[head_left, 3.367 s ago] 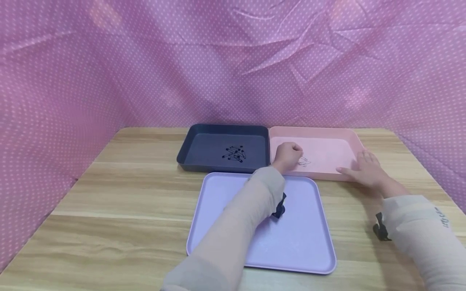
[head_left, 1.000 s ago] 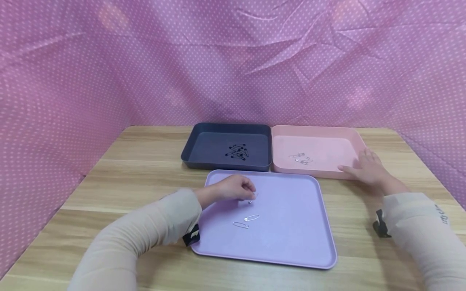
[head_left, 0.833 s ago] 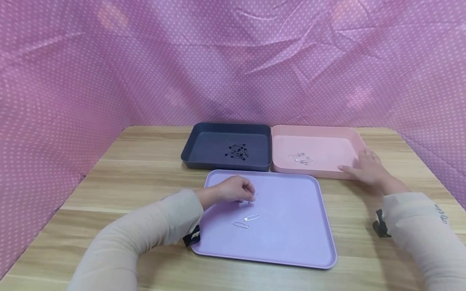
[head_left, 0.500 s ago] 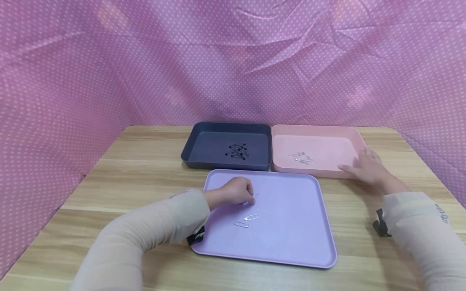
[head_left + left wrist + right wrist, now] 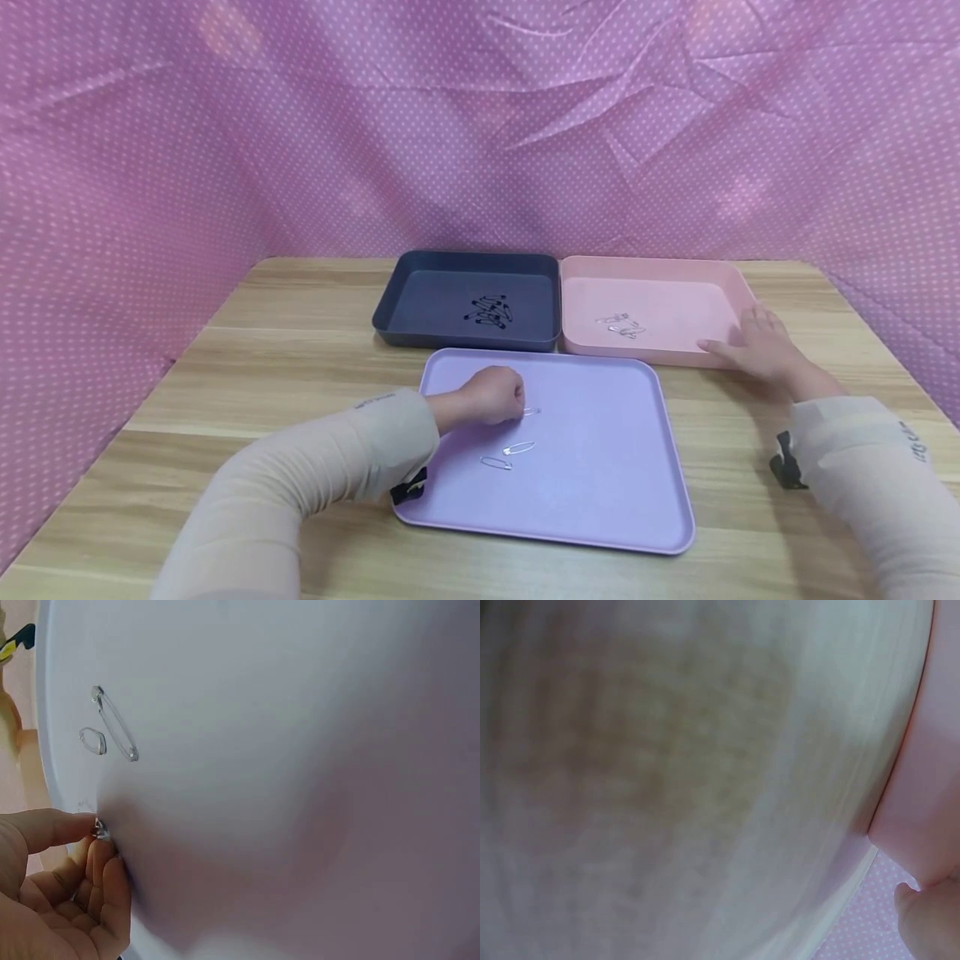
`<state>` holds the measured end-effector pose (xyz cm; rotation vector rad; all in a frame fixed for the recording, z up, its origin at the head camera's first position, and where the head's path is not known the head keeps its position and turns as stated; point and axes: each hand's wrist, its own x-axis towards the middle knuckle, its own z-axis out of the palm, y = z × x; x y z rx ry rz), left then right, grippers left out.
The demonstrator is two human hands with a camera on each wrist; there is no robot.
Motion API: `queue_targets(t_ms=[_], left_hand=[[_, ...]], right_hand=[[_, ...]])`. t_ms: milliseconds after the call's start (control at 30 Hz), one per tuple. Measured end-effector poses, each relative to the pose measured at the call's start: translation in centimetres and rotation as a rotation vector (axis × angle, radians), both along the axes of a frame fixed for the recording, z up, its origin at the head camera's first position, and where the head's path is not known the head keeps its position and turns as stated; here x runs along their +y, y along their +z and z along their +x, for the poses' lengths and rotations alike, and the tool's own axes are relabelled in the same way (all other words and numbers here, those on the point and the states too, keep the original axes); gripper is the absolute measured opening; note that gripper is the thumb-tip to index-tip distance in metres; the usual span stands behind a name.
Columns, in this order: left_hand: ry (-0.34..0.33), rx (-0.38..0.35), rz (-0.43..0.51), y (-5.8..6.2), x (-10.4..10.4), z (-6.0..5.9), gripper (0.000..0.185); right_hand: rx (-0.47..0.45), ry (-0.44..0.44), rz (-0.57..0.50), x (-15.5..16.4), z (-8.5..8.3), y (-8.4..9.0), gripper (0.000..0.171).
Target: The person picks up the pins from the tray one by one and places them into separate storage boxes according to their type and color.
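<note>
My left hand [image 5: 491, 395] pinches a small silver wire safety pin [image 5: 531, 411] between thumb and fingertip, low on the flat lilac plastic tray [image 5: 600, 492]. My right hand [image 5: 753, 346] rests with fingers extended on the rim of the shallow pink plastic tray [image 5: 731, 279]. Risk: the thin pin may slip from the pinch (the grip covers only one end) and skid across the smooth surface toward the two loose silver pins [image 5: 508, 455].

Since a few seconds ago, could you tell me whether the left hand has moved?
Yes. The left hand has come back from the pink tray towards the person and now pinches a silver safety pin on the lilac tray.
</note>
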<state>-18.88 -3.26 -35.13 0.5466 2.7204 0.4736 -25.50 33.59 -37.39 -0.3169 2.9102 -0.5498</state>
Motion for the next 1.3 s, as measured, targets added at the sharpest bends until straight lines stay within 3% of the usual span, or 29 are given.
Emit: queue_targets(t_ms=[167, 367, 500, 733, 900, 1067, 1300], left_hand=[[-0.024, -0.041, 0.054, 0.4, 0.1, -0.5, 0.016], [-0.076, -0.037, 0.112, 0.7, 0.5, -1.6, 0.012], [-0.072, -0.045, 0.169, 1.3, 1.1, -2.3, 0.01], [0.053, -0.135, 0.386, 2.7, 2.4, -3.9, 0.001], [0.134, -0.134, 0.459, 3.3, 3.5, -4.9, 0.004], [0.184, -0.142, 0.531, 2.9, 4.9, -6.1, 0.006], [0.211, -0.086, 0.558, 1.9, 6.8, -7.9, 0.006]], right_hand=[[-0.024, -0.017, -0.019, 0.1, 0.0, -0.1, 0.099], [-0.019, -0.015, -0.024, 0.1, 0.1, 0.0, 0.1], [-0.013, -0.015, -0.021, 0.0, 0.2, 0.2, 0.099], [0.003, -0.01, -0.021, -0.1, 0.2, 0.5, 0.099], [-0.001, -0.007, -0.032, -0.4, 0.2, 0.5, 0.099], [-0.019, -0.01, -0.028, -0.3, 0.2, 0.4, 0.099], [-0.021, -0.014, -0.029, -0.3, 0.2, 0.4, 0.099]])
